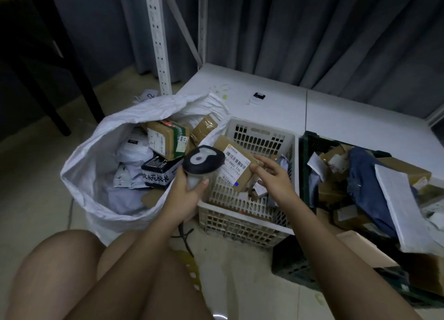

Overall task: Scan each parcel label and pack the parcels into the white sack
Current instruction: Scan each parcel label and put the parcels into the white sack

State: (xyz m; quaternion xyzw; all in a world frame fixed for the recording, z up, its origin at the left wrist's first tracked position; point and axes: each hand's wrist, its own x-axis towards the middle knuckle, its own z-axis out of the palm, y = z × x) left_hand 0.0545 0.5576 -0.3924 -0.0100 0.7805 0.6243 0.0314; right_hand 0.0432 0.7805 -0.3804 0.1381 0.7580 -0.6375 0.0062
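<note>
My left hand (189, 187) grips barcode scanner (203, 161), head toward label (234, 167). Right hand (271, 175) pinches cardboard parcel (236, 164) over white basket (262, 137); long axis slants, white sack (96, 151) lies left.

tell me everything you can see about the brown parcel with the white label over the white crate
The brown parcel is a flat cardboard box, taped, tilted over the white crate. A white label with barcodes and printed codes covers its top face; a blue dot of light shows near the label's lower edge. The right hand holds its right end. The scanner, gripped by the left hand, overlaps its left corner.
</note>
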